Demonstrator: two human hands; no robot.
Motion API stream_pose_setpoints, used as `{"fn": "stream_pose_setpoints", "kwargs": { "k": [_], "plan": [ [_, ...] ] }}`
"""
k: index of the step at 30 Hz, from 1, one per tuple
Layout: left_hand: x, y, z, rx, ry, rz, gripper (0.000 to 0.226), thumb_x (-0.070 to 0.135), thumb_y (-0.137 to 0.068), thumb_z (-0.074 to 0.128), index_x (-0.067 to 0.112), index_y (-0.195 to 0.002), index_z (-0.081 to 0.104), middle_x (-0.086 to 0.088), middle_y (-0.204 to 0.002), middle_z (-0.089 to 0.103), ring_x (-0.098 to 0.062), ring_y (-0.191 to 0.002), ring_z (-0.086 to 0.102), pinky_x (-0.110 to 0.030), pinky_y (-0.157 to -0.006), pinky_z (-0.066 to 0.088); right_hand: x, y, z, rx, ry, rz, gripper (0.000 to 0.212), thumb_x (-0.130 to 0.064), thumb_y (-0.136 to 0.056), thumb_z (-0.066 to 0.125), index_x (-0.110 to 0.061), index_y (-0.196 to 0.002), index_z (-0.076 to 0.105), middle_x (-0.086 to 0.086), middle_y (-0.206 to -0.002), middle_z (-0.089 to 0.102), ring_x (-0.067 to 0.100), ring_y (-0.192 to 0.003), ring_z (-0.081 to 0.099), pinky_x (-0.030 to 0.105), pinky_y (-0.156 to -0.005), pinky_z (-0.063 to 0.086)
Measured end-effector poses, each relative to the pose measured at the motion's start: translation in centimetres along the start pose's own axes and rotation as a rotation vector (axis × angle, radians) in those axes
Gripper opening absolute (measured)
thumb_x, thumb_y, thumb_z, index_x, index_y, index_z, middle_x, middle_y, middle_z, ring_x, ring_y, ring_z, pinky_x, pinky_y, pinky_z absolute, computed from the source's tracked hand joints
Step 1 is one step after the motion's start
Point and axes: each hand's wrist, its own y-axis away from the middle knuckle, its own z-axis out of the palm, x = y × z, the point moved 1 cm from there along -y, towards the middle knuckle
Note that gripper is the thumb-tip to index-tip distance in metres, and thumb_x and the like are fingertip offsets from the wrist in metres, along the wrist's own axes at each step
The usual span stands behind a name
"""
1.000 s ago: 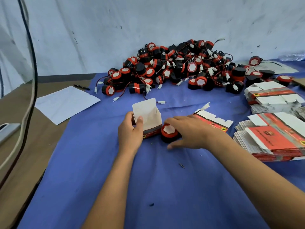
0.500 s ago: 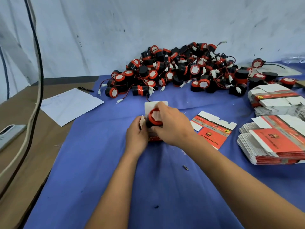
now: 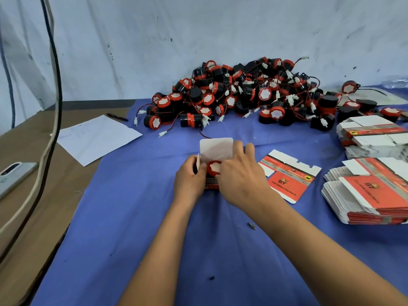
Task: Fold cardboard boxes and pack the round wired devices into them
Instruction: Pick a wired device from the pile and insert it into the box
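The round wired device [image 3: 213, 167], red-rimmed with a white face, sits in the mouth of the small cardboard box [image 3: 215, 151], which stands on the blue cloth [image 3: 132, 217] in front of the pile of devices [image 3: 254, 93]. The box lid flap stands upright behind the device.

The left hand [image 3: 189, 180] grips the box's left side, thumb curled over a white side flap. The right hand [image 3: 240, 175] holds the device, fingers curled over it and over the box's right edge.

To seat the device well, keep the left-hand grip firm so the box walls stay square. Press the device straight down, not tilted. Its wire is not visible here; judge that it must be tucked inside before any flap closes, or it may jam the lid.

A flat unfolded box [image 3: 289, 175] lies just right of the box; stacks of flat boxes [image 3: 371, 188] lie farther right.
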Motion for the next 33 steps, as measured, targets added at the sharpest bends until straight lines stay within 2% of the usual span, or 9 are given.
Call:
{"fn": "stream_pose_setpoints", "kwargs": {
  "k": [3, 5, 10, 15, 19, 24, 27, 29, 33],
  "plan": [
    [0.2, 0.2, 0.0, 0.007, -0.027, -0.023, 0.014, 0.021, -0.094, 0.058, 0.020, -0.080, 0.060, 0.006, -0.075, 0.066, -0.016, -0.071, 0.058, -0.028, -0.056, 0.041, 0.5, 0.4, -1.1, -0.065, -0.059, 0.038, 0.010, -0.006, -0.087, 0.054, -0.012, -0.094, 0.050, 0.021, -0.129, 0.036, 0.018, -0.069, 0.036, 0.025, -0.065, 0.030],
    [0.7, 0.5, 0.0, -0.010, 0.020, -0.047, 0.016, 0.032, -0.089, 0.056, 0.019, -0.082, 0.061, 0.005, -0.078, 0.068, -0.019, -0.076, 0.060, -0.035, -0.063, 0.044, 0.7, 0.5, -1.7, -0.053, -0.077, 0.041, 0.014, -0.003, -0.087, 0.054, -0.011, -0.084, 0.043, 0.014, -0.107, 0.045, 0.018, -0.061, 0.031, 0.027, -0.057, 0.027],
    [1.6, 1.2, 0.1, -0.082, 0.082, -0.069, 0.030, 0.046, -0.071, 0.057, 0.028, -0.094, 0.065, 0.014, -0.089, 0.072, -0.011, -0.090, 0.069, -0.043, -0.082, 0.057, 0.9, 0.4, -1.2, -0.036, -0.105, 0.027, 0.034, -0.004, -0.086, 0.056, -0.017, -0.067, 0.031, 0.005, -0.075, 0.038, 0.026, -0.073, 0.043, 0.029, -0.056, 0.031],
    [1.6, 1.1, 0.2, -0.084, 0.145, -0.097, 0.025, 0.034, -0.074, 0.065, 0.013, -0.088, 0.064, -0.010, -0.084, 0.073, -0.031, -0.078, 0.067, -0.061, -0.076, 0.058, 0.7, -0.1, -2.1, 0.053, -0.528, -0.030, 0.009, -0.019, -0.087, 0.065, -0.012, -0.087, 0.070, 0.005, -0.084, 0.067, 0.023, -0.078, 0.063, 0.029, -0.055, 0.047],
    [1.5, 1.0, 0.1, -0.069, 0.141, -0.077, 0.022, 0.036, -0.079, 0.069, 0.020, -0.072, 0.056, 0.003, -0.068, 0.065, -0.020, -0.066, 0.056, -0.040, -0.063, 0.048, 0.4, -1.5, -2.4, 0.099, -0.352, -0.082, 0.014, -0.005, -0.091, 0.054, -0.007, -0.095, 0.067, 0.010, -0.098, 0.067, 0.027, -0.085, 0.058, 0.034, -0.066, 0.047],
    [1.6, 0.7, 0.1, -0.086, 0.176, -0.114, 0.029, 0.031, -0.089, 0.051, 0.005, -0.088, 0.064, -0.011, -0.090, 0.074, -0.037, -0.089, 0.069, -0.053, -0.079, 0.056, 0.5, -2.4, -1.5, 0.167, -0.238, -0.047, 0.021, -0.010, -0.096, 0.057, -0.012, -0.079, 0.046, 0.006, -0.096, 0.043, 0.024, -0.074, 0.045, 0.029, -0.059, 0.031],
    [1.6, 0.9, 0.4, -0.086, 0.114, -0.094, 0.019, 0.030, -0.073, 0.044, 0.019, -0.075, 0.059, 0.010, -0.071, 0.068, -0.023, -0.073, 0.063, -0.039, -0.062, 0.049, 0.3, -2.2, -1.3, 0.231, -0.208, -0.040, 0.024, -0.007, -0.094, 0.059, -0.014, -0.077, 0.043, 0.003, -0.094, 0.036, 0.021, -0.077, 0.039, 0.028, -0.060, 0.033],
    [1.6, 1.1, 0.5, -0.077, 0.091, -0.082, 0.013, 0.030, -0.078, 0.048, 0.023, -0.066, 0.050, 0.014, -0.060, 0.058, -0.017, -0.064, 0.052, -0.032, -0.056, 0.038, 0.3, -2.1, -1.6, 0.217, -0.179, -0.048, 0.021, -0.001, -0.088, 0.061, -0.014, -0.081, 0.046, 0.002, -0.092, 0.036, 0.024, -0.085, 0.041, 0.032, -0.066, 0.037],
    [1.2, 0.6, 0.6, -0.082, 0.104, -0.060, 0.014, 0.026, -0.085, 0.057, 0.020, -0.072, 0.060, 0.003, -0.070, 0.066, -0.023, -0.071, 0.058, -0.034, -0.063, 0.043, 0.5, -2.7, -2.4, 0.155, -0.131, -0.072, 0.016, 0.004, -0.082, 0.057, -0.010, -0.088, 0.055, 0.007, -0.090, 0.053, 0.027, -0.080, 0.045, 0.034, -0.063, 0.035]
  ]
}}
